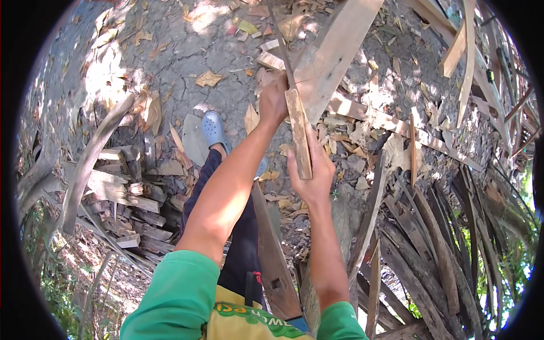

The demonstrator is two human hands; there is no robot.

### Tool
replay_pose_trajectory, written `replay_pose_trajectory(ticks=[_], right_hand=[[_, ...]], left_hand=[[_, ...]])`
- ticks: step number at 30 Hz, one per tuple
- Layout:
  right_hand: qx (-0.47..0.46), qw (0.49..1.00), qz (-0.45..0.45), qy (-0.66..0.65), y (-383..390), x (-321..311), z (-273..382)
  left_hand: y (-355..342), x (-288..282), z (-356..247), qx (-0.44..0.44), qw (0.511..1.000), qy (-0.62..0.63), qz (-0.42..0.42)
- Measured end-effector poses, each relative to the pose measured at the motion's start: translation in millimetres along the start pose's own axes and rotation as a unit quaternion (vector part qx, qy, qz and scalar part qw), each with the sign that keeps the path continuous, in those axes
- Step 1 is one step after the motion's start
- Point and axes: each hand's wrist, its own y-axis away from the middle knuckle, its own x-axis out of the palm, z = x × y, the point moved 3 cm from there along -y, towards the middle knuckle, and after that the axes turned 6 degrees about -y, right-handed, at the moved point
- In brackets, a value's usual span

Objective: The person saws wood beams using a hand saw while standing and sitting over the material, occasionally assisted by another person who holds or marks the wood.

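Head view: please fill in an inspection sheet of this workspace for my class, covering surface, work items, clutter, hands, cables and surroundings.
Surface: cracked grey earth ground, strewn with dry brown leaves.
Job's things: light-brown, rectangular wooden piece; long, thin, dark strip extending from its far end, joint unclear; broad, flat, pale wooden board just to the right.
Clutter: broken, pale-brown wood chunks piled at left; weathered, grey-brown wooden slats heaped at lower right.
Hands: right hand grips the wooden piece; left hand is at its far end, exact grip unclear.
Cables: nothing seen.
Surroundings: green foliage at both lower sides; patchy sunlight.
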Motion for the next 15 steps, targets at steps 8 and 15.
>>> replay_pose_trajectory(ticks=[8, 15], right_hand=[[0.009, 0.999, -0.034, 0.007, -4.8, 4.1, 8.0], [0.056, 0.998, -0.015, 0.036, 47.6, -30.0, 23.0]], left_hand=[[6.8, 4.0, -0.8, -0.043, 0.997, 0.048, -0.04], [3.2, 0.3, -11.8, -0.065, 0.998, 0.022, -0.009]])
